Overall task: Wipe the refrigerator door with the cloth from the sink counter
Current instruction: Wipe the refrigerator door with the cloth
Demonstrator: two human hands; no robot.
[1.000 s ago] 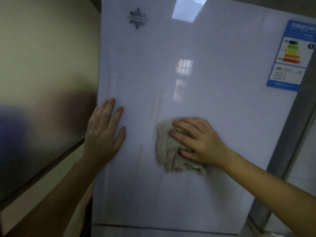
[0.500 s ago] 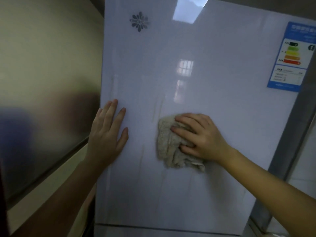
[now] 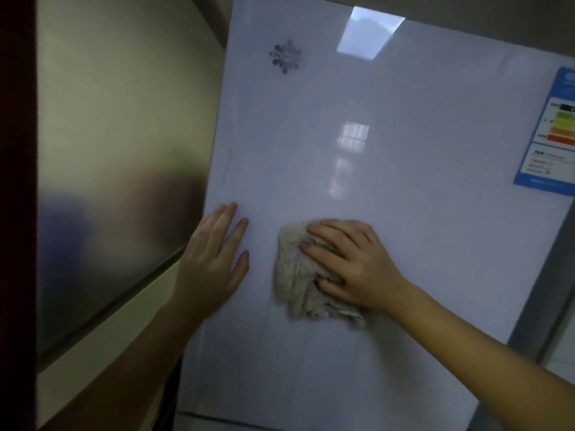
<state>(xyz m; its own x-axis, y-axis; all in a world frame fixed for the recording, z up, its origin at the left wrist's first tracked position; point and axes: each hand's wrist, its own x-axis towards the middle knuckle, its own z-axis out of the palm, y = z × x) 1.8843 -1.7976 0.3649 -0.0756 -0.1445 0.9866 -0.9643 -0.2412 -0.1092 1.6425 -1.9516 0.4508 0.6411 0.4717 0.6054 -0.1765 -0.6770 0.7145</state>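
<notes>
Head view, door wiping: the white door (image 3: 404,213) fills the centre and right of the frame, its glossy face carrying a snowflake logo (image 3: 285,56) at upper centre and a blue energy label (image 3: 550,132) at the right edge. The cloth (image 3: 295,275), beige and bunched, lies flat against the door slightly below the frame's centre. The right hand (image 3: 351,262) presses it there with fingers extended and spread over its right half; the cloth's left part and a lower corner show beyond the fingers. The left hand (image 3: 211,262) rests flat on the door near its left edge, fingers straight and pointing up, holding nothing, just left of the cloth but apart from it. A brushed metal panel (image 3: 118,150) occupies the left of the frame. Bright reflections (image 3: 353,136) mark the door above the hands.
</notes>
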